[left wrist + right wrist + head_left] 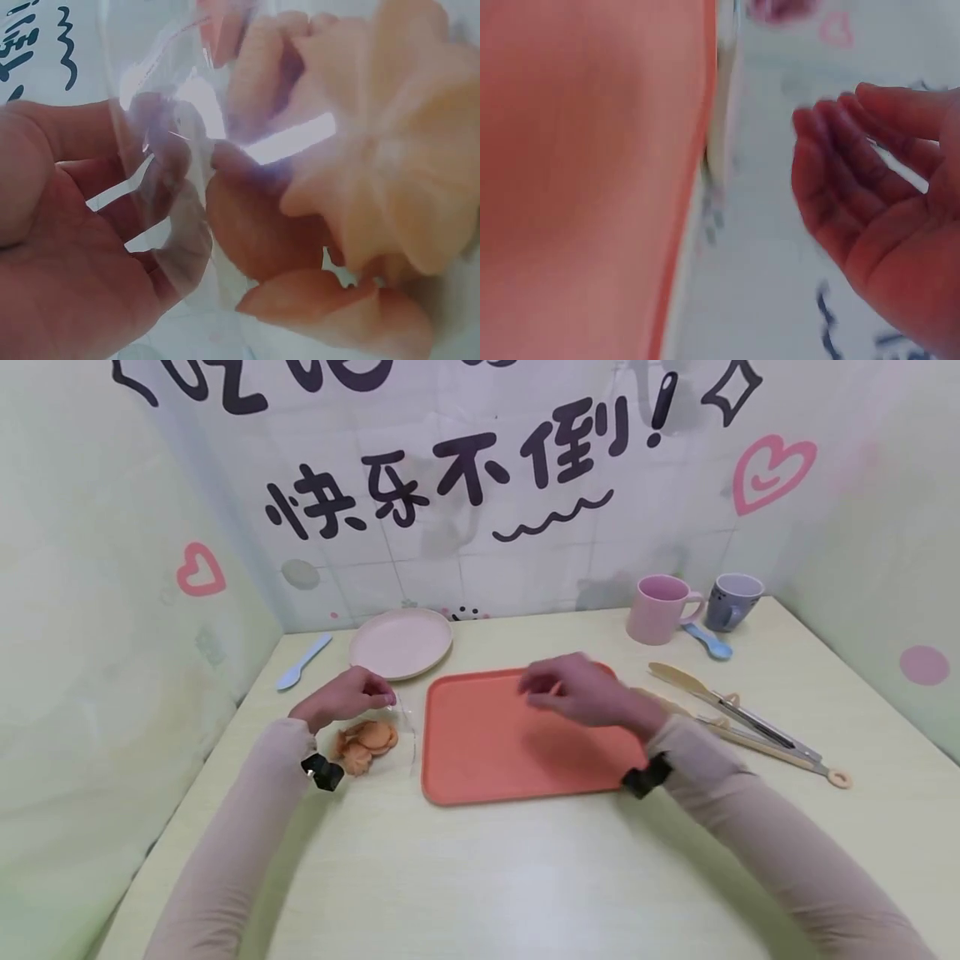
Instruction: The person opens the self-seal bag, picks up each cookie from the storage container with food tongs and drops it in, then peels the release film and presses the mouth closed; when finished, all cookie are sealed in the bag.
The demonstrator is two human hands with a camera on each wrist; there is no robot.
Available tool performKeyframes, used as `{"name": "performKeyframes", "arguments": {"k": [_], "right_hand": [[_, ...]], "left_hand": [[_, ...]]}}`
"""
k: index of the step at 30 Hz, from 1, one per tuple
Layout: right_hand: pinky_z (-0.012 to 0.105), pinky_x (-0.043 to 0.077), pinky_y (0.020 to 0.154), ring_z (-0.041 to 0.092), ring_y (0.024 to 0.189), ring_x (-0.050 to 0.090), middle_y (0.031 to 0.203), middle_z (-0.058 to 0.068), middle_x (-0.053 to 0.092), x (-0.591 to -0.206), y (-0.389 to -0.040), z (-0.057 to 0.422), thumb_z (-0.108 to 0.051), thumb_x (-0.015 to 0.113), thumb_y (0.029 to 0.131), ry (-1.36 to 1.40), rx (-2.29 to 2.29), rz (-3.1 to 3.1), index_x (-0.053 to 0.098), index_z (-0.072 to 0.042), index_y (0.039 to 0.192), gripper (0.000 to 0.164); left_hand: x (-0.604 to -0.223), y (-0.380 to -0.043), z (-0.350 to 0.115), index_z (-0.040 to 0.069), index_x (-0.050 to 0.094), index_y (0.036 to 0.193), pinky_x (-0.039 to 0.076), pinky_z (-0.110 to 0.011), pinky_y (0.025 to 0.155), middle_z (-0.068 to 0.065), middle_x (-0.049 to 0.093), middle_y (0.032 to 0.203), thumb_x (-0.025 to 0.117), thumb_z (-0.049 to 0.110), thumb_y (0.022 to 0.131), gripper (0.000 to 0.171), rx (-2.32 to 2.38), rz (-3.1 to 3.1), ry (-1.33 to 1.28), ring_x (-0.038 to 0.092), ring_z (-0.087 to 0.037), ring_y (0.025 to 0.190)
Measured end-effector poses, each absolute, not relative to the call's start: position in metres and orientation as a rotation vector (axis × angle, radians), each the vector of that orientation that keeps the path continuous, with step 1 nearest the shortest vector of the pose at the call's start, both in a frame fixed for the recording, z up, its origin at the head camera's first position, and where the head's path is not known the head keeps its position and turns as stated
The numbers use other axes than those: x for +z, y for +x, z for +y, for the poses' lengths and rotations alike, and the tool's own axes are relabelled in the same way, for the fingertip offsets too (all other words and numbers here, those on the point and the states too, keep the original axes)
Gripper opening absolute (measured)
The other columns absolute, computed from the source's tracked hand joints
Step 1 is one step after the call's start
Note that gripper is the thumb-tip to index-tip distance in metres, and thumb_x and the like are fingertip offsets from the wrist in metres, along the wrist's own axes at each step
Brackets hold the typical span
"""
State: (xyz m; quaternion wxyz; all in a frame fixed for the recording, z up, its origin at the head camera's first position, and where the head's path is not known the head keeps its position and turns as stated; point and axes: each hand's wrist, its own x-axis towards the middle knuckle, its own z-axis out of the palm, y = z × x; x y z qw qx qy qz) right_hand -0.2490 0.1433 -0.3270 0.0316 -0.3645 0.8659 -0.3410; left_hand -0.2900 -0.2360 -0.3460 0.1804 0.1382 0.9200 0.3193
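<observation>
My left hand [351, 695] pinches the upper edge of a clear plastic bag [406, 745] between thumb and fingers. Inside the bag are several peach-orange pieces [366, 745]; one [375, 142] looks scalloped like a flower in the left wrist view. Over the right half of an orange-red tray [476, 739] hovers my right hand [576, 689], slightly blurred. Its fingers are loosely bent, and the right wrist view shows nothing in the palm [889, 247]. The tray's face is bare where it shows.
Behind my left hand lies a pale pink plate [401, 643], with a light-blue spoon [303, 662] to its left. A pink mug [654, 612], a grey-purple mug [735, 602] and another blue spoon [711, 643] stand back right. Tongs with wooden tips [678, 677] lie right of the tray.
</observation>
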Motion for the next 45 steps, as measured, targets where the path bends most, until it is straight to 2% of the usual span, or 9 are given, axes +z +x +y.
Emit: {"name": "performKeyframes", "arguments": {"k": [4, 8, 14, 18, 22, 27, 36, 45], "right_hand": [[0.028, 0.058, 0.068, 0.03, 0.08, 0.071, 0.098, 0.016, 0.074, -0.337, -0.255, 0.08, -0.01, 0.064, 0.097, -1.146, -1.076, 2.408, 0.073, -0.009, 0.106, 0.012], [0.025, 0.055, 0.065, 0.034, 0.081, 0.069, 0.098, 0.019, 0.073, -0.346, -0.266, 0.029, -0.01, 0.064, 0.097, -1.014, -1.188, 2.397, 0.073, -0.005, 0.105, 0.013], [0.021, 0.054, 0.065, 0.021, 0.081, 0.067, 0.099, 0.012, 0.075, -0.356, -0.276, -0.011, -0.01, 0.068, 0.095, -0.741, -1.324, 2.488, 0.075, -0.007, 0.102, 0.011], [0.019, 0.052, 0.068, 0.012, 0.08, 0.065, 0.09, 0.004, 0.075, -0.359, -0.276, -0.025, -0.01, 0.071, 0.092, -0.646, -1.318, 2.568, 0.077, -0.009, 0.096, 0.007], [0.017, 0.053, 0.066, 0.009, 0.078, 0.065, 0.089, 0.001, 0.076, -0.362, -0.275, -0.036, -0.012, 0.073, 0.091, -0.597, -1.271, 2.614, 0.078, -0.01, 0.098, 0.009], [0.018, 0.054, 0.062, 0.01, 0.075, 0.067, 0.093, 0.004, 0.078, -0.361, -0.272, -0.042, -0.014, 0.074, 0.091, -0.549, -1.256, 2.643, 0.08, -0.009, 0.101, 0.013], [0.02, 0.054, 0.061, 0.011, 0.074, 0.068, 0.092, 0.002, 0.078, -0.366, -0.272, -0.039, -0.015, 0.074, 0.091, -0.454, -1.358, 2.628, 0.08, -0.01, 0.096, 0.009], [0.019, 0.05, 0.055, 0.008, 0.069, 0.065, 0.084, -0.001, 0.078, -0.369, -0.274, -0.041, -0.024, 0.076, 0.091, -0.433, -1.405, 2.629, 0.082, -0.013, 0.089, 0.013]], "left_hand": [[-0.349, -0.287, -0.231, 0.0, 0.071, 0.108, 0.045, -0.028, 0.078, -0.009, 0.067, 0.094, 0.059, 0.017, 0.102, 0.021, 0.922, 2.587, 0.383, 0.054, -0.02, 0.087], [-0.352, -0.287, -0.228, 0.0, 0.071, 0.111, 0.05, -0.033, 0.09, -0.012, 0.072, 0.102, 0.057, 0.014, 0.102, 0.022, 0.956, 2.589, 0.386, 0.06, -0.024, 0.096], [-0.355, -0.288, -0.228, 0.001, 0.071, 0.117, 0.049, -0.046, 0.104, -0.016, 0.073, 0.113, 0.056, 0.013, 0.103, 0.024, 1.01, 2.55, 0.401, 0.062, -0.028, 0.108], [-0.354, -0.288, -0.235, 0.003, 0.072, 0.118, 0.048, -0.043, 0.102, -0.013, 0.074, 0.113, 0.056, 0.015, 0.103, 0.025, 1.035, 2.544, 0.39, 0.061, -0.027, 0.108], [-0.351, -0.287, -0.243, 0.003, 0.072, 0.118, 0.046, -0.041, 0.102, -0.009, 0.074, 0.11, 0.057, 0.015, 0.102, 0.025, 1.05, 2.548, 0.376, 0.06, -0.026, 0.108], [-0.348, -0.289, -0.243, 0.002, 0.071, 0.119, 0.045, -0.042, 0.103, -0.009, 0.073, 0.111, 0.057, 0.015, 0.102, 0.025, 1.058, 2.541, 0.381, 0.059, -0.026, 0.109], [-0.349, -0.288, -0.237, 0.0, 0.07, 0.118, 0.043, -0.053, 0.112, -0.018, 0.071, 0.118, 0.055, 0.015, 0.103, 0.025, 1.064, 2.506, 0.416, 0.06, -0.03, 0.116], [-0.35, -0.289, -0.235, 0.0, 0.07, 0.119, 0.045, -0.052, 0.11, -0.014, 0.073, 0.114, 0.057, 0.014, 0.102, 0.025, 1.059, 2.505, 0.398, 0.061, -0.029, 0.113]]}}
